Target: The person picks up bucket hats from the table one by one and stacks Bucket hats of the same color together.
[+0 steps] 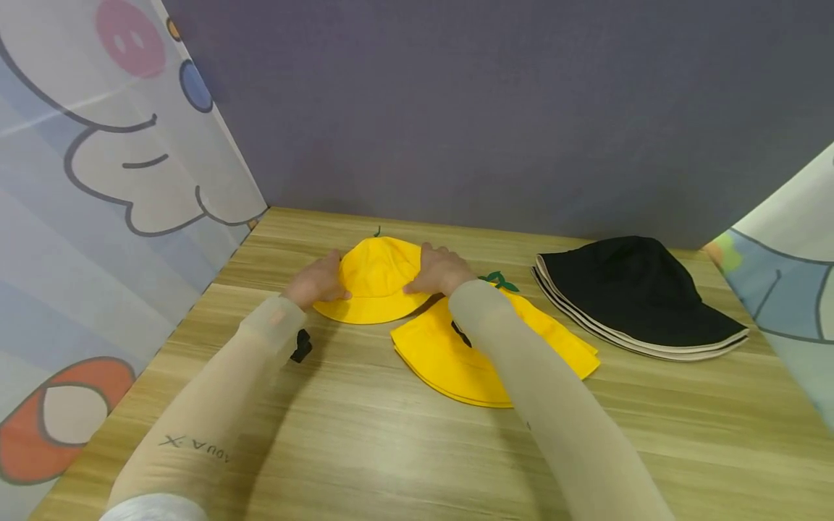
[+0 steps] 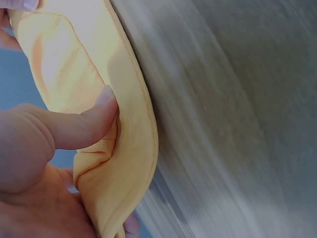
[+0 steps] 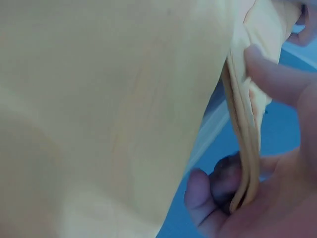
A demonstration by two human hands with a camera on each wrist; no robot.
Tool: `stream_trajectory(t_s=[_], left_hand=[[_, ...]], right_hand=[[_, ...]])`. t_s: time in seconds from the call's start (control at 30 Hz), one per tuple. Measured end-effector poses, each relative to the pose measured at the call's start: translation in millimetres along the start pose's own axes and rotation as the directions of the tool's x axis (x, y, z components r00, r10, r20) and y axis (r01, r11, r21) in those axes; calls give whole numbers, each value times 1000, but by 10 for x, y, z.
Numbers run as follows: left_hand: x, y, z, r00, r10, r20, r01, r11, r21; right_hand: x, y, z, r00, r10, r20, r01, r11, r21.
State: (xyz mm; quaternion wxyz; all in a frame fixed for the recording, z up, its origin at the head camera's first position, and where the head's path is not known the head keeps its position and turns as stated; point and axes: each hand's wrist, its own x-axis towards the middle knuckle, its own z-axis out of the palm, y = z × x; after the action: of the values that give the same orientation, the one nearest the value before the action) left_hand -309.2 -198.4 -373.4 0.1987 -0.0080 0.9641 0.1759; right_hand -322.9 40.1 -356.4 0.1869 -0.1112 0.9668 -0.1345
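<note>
A yellow bucket hat (image 1: 378, 268) with a thin green stem on its crown is held between both hands at the back of the table. My left hand (image 1: 317, 281) grips its left side, the thumb (image 2: 94, 121) pressed where crown meets brim and other fingers beneath the brim. On the opposite side my right hand (image 1: 443, 269) holds the brim, with its fingers (image 3: 203, 198) curled under the layered edge (image 3: 242, 134) and its thumb on top. Just in front lie stacked yellow hats (image 1: 449, 362) with green leaves (image 1: 500, 281), partly covered by the right forearm.
Stacked black bucket hats (image 1: 625, 289) with pale brim edges sit at the right of the wooden table (image 1: 365, 449). A grey panel (image 1: 495, 116) stands behind the table, and cartoon-printed curtains (image 1: 78, 239) hang at the sides. A small black object (image 1: 301, 346) shows beside the left wrist.
</note>
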Motion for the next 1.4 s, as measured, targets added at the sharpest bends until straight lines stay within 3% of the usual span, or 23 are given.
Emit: stream_trajectory(t_s=[0.3,0.63,0.93,1.1,1.4], left_hand=[[-6,-60,43,995,51,-81,-54,998,-32],[-66,-69,-27,986,114,-122,-119,992,-38],[-179,128,-164,969,183,-165,-190,981,-28],[-230,252,-192,969,188,-163,-197,979,-42],[-345,465,-174,964,216,-155,-227,972,-60]], right_hand=[[9,2,52,999,6,-48,-4,999,38],[-37,86,-57,1000,-5,-26,7,998,69],[-178,311,-260,996,-60,-69,67,992,110],[-260,454,-336,989,-94,-115,108,986,126],[-470,691,-388,989,-117,-92,132,975,180]])
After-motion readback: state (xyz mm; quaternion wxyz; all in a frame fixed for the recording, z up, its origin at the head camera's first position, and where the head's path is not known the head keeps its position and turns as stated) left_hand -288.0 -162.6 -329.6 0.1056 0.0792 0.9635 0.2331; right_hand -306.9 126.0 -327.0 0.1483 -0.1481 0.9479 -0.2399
